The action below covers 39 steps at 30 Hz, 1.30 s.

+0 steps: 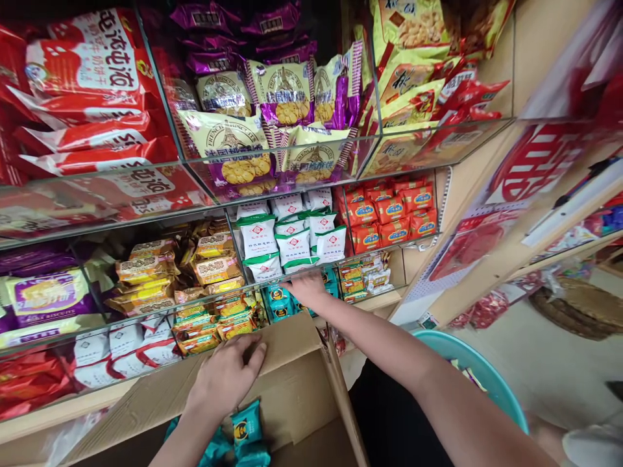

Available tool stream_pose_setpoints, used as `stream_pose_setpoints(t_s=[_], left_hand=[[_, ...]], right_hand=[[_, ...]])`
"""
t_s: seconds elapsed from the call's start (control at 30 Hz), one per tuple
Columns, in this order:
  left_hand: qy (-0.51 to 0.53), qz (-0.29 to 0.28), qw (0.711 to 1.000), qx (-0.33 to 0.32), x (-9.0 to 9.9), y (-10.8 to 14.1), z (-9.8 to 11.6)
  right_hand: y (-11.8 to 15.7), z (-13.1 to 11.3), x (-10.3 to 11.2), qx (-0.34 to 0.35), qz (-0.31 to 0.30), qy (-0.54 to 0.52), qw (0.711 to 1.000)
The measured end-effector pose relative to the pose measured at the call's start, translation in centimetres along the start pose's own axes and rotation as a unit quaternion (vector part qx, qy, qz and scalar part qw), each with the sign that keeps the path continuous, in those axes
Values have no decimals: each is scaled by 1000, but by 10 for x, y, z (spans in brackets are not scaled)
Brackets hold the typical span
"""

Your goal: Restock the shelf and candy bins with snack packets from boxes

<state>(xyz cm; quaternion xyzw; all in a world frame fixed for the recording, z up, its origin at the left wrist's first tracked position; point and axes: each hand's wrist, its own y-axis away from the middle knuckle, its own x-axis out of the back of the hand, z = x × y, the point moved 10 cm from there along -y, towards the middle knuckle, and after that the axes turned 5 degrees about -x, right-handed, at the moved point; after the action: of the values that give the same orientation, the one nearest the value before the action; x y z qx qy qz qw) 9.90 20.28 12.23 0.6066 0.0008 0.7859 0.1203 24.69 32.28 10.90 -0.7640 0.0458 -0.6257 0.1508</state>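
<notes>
My left hand [226, 373] lies over the flap of an open cardboard box [292, 389], its fingers bent over the flap's far side and its thumb on the near side. Inside the box are several teal packets [247, 425], partly covered by my left forearm. My right hand [307, 289] reaches into a low shelf compartment at the teal packets [281, 302]. Its thumb side is stretched out to the left, while the other fingertips are partly hidden. White and green packets [293, 240] stand stacked just above this hand.
Clear dividers and ledges [292, 149] split the shelves. Purple and cream biscuit packs [238, 152], red packs [92, 117] and small red-orange packets [393, 211] fill compartments. Orange snack packets [350, 279] sit right of my right hand. A turquoise basin [501, 389] is on the floor at right.
</notes>
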Motion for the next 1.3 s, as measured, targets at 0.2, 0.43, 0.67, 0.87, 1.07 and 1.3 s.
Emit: stream_pose_setpoints(t_s=[0.2,0.43,0.67,0.87,1.07,1.3], left_hand=[[3,-3,1000,6,-1,1,-1],[-6,-5,1000,7,-1,1,-1],[1,0,1000,11,1,2,1],[-7,6,1000,11,1,2,-1],[-11,3,1000,11,-1,3,-2],[-17,3,1000,11,0,3,0]], right_hand=[[10,0,12,5,36,6,999],[11,-1,6,16,3,24,1000],[16,-6,7,58,0,44,997],[17,-8,4,69,-14,58,996],[17,-8,2,65,-18,62,996],[12,-7,-4,58,-34,55,996]])
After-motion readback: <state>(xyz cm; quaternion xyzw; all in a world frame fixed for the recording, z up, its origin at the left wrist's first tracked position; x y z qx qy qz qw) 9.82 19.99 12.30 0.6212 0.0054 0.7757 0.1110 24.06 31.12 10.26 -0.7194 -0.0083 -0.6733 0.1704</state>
